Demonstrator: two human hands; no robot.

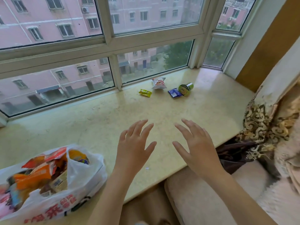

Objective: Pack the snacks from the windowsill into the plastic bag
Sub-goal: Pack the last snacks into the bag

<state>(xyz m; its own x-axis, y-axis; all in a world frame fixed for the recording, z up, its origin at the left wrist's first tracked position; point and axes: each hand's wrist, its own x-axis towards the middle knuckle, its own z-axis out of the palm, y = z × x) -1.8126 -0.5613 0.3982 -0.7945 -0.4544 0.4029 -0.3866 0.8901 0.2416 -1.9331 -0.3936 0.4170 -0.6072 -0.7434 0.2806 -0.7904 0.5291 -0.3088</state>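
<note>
At the lower left of the frame, the white plastic bag (84,184) carries large red Chinese characters along its near side; they run at a slant and are partly cut off by the bottom edge, so they cannot be read with certainty. In the upper middle, near the window, the white snack packet (159,83) bears a red label whose lettering is too small and blurred to make out. The yellow packet (145,92), the blue packet (174,93) and the green can (186,88) beside it show printing, none of it legible.
</note>
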